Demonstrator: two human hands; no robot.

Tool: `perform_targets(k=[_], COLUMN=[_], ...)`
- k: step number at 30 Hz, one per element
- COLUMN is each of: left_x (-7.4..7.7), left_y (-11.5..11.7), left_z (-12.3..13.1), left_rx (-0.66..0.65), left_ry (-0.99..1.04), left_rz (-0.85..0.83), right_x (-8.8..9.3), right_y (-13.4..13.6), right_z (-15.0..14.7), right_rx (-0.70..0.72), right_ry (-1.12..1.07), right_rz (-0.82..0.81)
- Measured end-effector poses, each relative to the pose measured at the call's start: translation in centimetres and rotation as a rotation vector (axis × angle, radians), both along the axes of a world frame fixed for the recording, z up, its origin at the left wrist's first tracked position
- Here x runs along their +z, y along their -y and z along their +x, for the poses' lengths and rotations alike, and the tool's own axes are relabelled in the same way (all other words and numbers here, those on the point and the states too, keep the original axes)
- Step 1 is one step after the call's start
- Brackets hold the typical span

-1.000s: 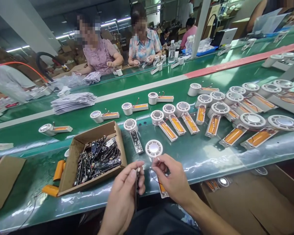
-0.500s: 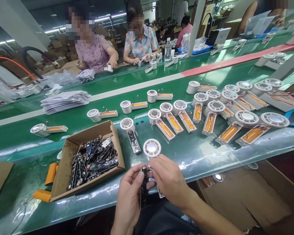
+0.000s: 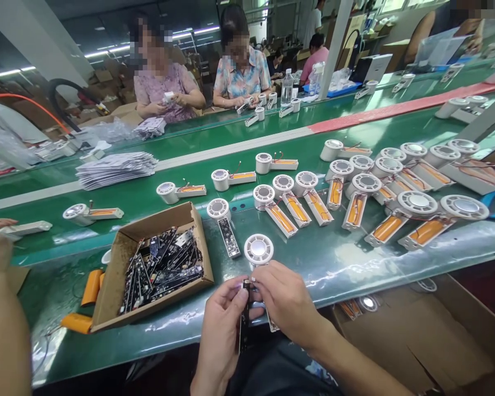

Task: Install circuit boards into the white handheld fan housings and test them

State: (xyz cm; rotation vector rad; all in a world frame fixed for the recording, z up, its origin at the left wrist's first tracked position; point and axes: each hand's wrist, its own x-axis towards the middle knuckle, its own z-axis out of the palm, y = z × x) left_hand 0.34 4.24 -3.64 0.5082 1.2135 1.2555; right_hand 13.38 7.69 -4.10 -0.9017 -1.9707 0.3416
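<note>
My left hand [image 3: 219, 324] is closed around a narrow black circuit board [image 3: 243, 324], held upright near the bench edge. Beside the board's top end, my right hand [image 3: 287, 300] pinches a small white plug [image 3: 253, 279]. Whether the plug touches the board I cannot tell. Just beyond my fingers is a white handheld fan body [image 3: 259, 249] with a round silver-centred head; its handle is mostly hidden under my right hand. Another fan body [image 3: 218, 209], with a black board lying in its handle, rests further back.
To the left, a cardboard box [image 3: 208, 258] holds many black circuit boards, with orange battery cells [image 3: 91, 287] beside it. Several fan bodies with orange cells [image 3: 280, 218] crowd the right. A co-worker's arm [image 3: 4, 308] reaches in at far left. A paper stack [image 3: 117, 170] lies on the green belt.
A co-worker's arm has come in at the far left, by a white fan part. My view has shifted slightly; both my hands keep nearly the same pose on the board and plug.
</note>
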Motion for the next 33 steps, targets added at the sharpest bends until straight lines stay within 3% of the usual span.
perform_targets(k=[7,12,16,21,26,30,33], left_x=[-0.6,-0.8,-0.4,-0.5,-0.9,-0.7,-0.2], left_y=[0.3,0.2,0.3,0.5,0.6,0.7,0.5], left_z=[0.0,0.2,0.1,-0.2,-0.1,-0.1,0.0], left_rx=[-0.029,-0.016,-0.022,-0.036,-0.04,-0.045,-0.066], left_ry=[0.035,-0.051,-0.247,-0.606,-0.798,-0.757,-0.587], left_rz=[0.065,0.104,0.15,0.354,0.49,0.447,0.322], right_x=[-0.5,-0.3,0.1,0.2,0.3,0.7,1.0], right_y=[-0.1,0.5,1.3,1.7,1.8,1.7,1.5], right_z=[-0.1,-0.1,-0.2,-0.6,-0.5,-0.1,0.1], right_rx=[-0.022,-0.033,-0.089,-0.167,-0.189,-0.17,-0.044], right_ry=[-0.047,-0.039,0.085,0.216,0.275,0.255,0.084], right_rz=[0.029,-0.079,-0.07,-0.007,-0.006,-0.019,0.013])
